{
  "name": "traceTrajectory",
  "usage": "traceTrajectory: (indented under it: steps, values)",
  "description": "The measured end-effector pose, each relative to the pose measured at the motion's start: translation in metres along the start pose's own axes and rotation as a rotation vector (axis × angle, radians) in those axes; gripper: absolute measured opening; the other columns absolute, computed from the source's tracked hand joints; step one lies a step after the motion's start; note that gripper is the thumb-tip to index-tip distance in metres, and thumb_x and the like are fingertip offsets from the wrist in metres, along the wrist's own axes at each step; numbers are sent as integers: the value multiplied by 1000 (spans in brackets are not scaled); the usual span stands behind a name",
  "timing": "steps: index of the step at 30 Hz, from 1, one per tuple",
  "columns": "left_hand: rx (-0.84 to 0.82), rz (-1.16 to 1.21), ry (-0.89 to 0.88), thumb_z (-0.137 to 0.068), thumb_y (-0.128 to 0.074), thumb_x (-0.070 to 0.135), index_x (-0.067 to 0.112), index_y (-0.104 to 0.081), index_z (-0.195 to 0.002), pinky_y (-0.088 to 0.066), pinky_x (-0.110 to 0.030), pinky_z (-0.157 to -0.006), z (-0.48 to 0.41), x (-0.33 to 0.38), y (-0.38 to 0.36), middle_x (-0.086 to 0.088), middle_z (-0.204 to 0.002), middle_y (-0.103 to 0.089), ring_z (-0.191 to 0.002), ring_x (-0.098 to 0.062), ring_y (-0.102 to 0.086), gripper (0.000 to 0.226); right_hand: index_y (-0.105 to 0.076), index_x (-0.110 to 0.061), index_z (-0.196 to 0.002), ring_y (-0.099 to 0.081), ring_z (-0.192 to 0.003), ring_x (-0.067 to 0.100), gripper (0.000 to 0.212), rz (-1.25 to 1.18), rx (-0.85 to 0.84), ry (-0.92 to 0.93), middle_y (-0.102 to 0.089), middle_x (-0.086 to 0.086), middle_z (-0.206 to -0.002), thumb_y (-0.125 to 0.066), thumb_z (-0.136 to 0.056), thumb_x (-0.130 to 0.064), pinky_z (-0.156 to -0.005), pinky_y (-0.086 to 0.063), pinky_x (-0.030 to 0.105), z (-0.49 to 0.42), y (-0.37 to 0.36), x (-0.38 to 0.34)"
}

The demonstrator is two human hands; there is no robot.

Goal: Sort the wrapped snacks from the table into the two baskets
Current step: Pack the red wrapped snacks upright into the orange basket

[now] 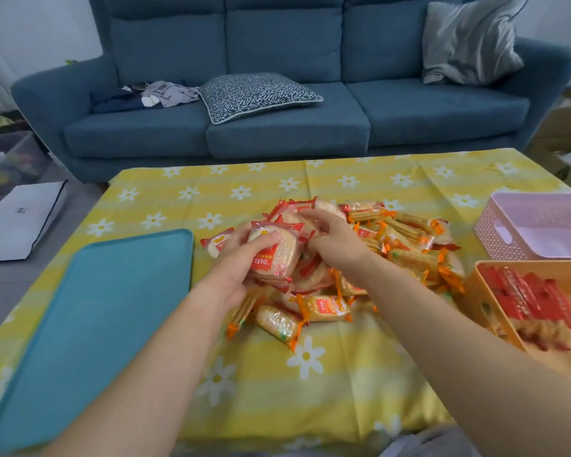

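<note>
red-wrapped snack (274, 255) in left hand (234, 275)

Table (343, 374): snacks (323, 308), tray (96, 324), two baskets (495, 239)

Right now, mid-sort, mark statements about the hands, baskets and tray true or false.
The left hand grips a red-wrapped snack. True.
The pink basket holds snacks. False: the pink basket shows none.
The orange basket holds red-wrapped snacks. True.
The teal tray is piled with snacks. False: the pile lies on the tablecloth beside the teal tray.
The right hand is in the orange basket. False: the right hand reaches over the pile.
</note>
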State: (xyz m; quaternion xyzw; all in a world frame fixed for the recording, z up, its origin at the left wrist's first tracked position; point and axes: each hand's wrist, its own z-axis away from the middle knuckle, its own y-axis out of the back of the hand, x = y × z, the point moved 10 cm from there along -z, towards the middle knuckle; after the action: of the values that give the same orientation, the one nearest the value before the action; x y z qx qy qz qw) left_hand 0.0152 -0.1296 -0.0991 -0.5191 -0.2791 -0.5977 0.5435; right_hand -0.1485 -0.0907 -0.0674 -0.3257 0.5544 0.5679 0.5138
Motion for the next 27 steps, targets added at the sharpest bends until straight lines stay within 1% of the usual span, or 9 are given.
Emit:
traceTrajectory:
  steps: [4,7,9,13,15,18,21,24,27]
  values:
    - [-114,41,-17,-83,-75,20,14,-68,-117,-58,-33,-58,18,6,-66,-10,-92,-76,-73,-22,-73,35,-61,-29,-135,-70,-83,17,47,-26,175,5,-68,-3,-106,-51,-97,-4,-73,-59,30,38,66,-13]
    - [-239,66,-26,-80,-76,22,16,-69,-113,-59,-35,-59,30,4,-143,-9,-91,-76,-76,-24,-72,34,-63,-34,-132,-72,-90,18,42,-38,321,-10,-70,-3,-107,-52,-99,-10,-84,-61,39,76,137,-9]
    - [-332,63,-15,-78,-79,23,12,-66,-121,-58,-36,-58,41,-4,-207,-9,-94,-75,-78,-24,-71,46,-65,-36,-128,-72,-92,18,42,-49,425,-11,-71,-3,-107,-54,-97,-11,-86,-61,41,109,195,0]
    - [-439,2,-19,-61,-89,31,11,-65,-122,-58,-39,-74,61,-29,-319,-10,-102,-75,-87,-26,-72,68,-72,-33,-117,-68,-66,5,52,-285,583,-115,-71,-2,-102,-48,-88,3,-56,-52,17,171,289,50]
    - [-435,-43,-39,-49,-90,37,12,-66,-118,-59,-44,-84,67,-42,-363,-11,-107,-75,-92,-28,-72,77,-75,-37,-109,-64,-68,12,56,-326,658,-170,-73,-1,-95,-47,-81,2,-70,-46,27,193,323,79]
    - [-396,-93,-49,-45,-90,41,14,-66,-119,-58,-50,-92,67,-63,-406,-11,-111,-75,-99,-29,-73,83,-77,-36,-105,-59,-70,19,52,-330,755,-204,-66,-1,-76,-49,-80,1,-72,-49,42,208,360,104]
    - [-354,-183,-63,-51,-91,38,17,-63,-121,-60,-45,-88,63,-76,-427,-6,-111,-74,-97,-24,-73,78,-74,-28,-107,-65,-65,17,33,-196,775,-230,-69,5,-83,-54,-91,-6,-72,-57,37,210,387,113]
    - [-337,-304,-97,-70,-88,29,19,-64,-121,-61,-35,-84,56,-92,-433,-2,-110,-72,-94,-16,-72,58,-78,-11,-97,-66,-72,20,23,125,647,-283,-75,13,-88,-57,-88,-6,-71,-55,36,202,393,123]
    - [-328,-358,-97,-72,-81,40,29,-62,-131,-54,-32,-95,51,-101,-431,2,-116,-68,-104,-13,-69,63,-76,-12,-109,-66,-100,27,34,348,661,-304,-74,8,-110,-50,-87,-8,-78,-50,34,200,400,123]
